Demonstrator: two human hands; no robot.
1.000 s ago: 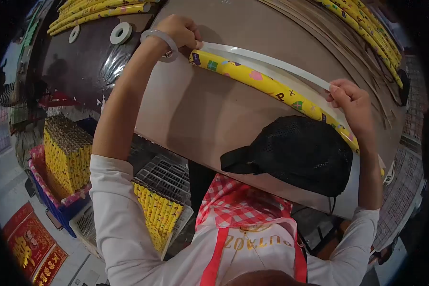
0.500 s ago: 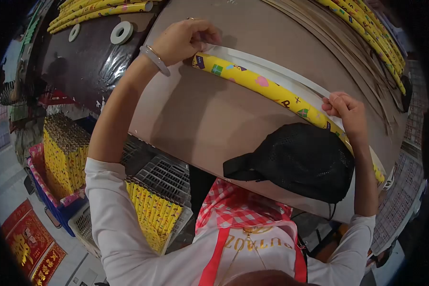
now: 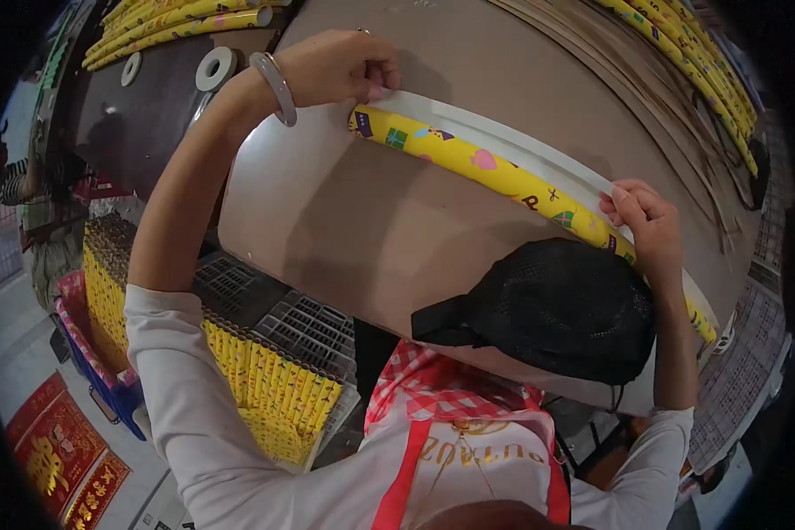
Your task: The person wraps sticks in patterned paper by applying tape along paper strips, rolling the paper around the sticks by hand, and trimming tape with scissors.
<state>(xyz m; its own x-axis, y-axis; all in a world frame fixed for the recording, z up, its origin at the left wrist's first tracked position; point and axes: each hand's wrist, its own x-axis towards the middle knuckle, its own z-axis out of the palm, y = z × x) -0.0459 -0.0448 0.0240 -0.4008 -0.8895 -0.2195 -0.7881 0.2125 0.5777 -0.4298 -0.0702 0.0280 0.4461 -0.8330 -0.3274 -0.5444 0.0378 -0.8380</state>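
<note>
Left forearm (image 3: 184, 199) swinging outward, left hand (image 3: 336, 69) and right hand (image 3: 648, 223), apart, are pinching white strip (image 3: 511, 135), apparently keeping it straight beside yellow roll (image 3: 464, 157).

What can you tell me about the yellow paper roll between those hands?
The yellow paper roll looks glossy and is printed with colourful motifs, including green gift boxes and a pink shape. It lies slantwise across the brown table, only partly rolled: the pattern faces outward, and a plain white edge shows along its far side. The left hand touches that edge's left end; the right hand pinches it farther right.
</note>
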